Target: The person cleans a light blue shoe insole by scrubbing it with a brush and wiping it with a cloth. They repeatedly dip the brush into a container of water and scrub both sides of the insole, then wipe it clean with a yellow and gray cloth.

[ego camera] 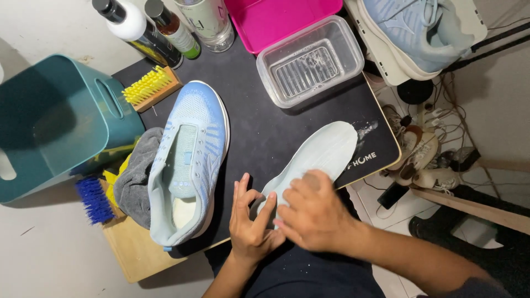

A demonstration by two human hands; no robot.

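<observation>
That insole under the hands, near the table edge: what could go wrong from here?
1. The insole overhangs the table's near edge, under the right hand and left hand; it might slip off.
2. The water tub stands close by; a bump could spill it.
3. Cables lie below, so spilled water may reach them.

Insole (326, 149) on mat (265, 132), under both hands: left hand (251, 218) at near end, right hand (314, 212) just right of it. Shoe (190, 160) left of insole, towel (135, 182) beside it. Tub (309, 60) behind insole. Bin (55, 121) far left; brush (152, 87) between bin and shoe, possibly touching neither.
</observation>
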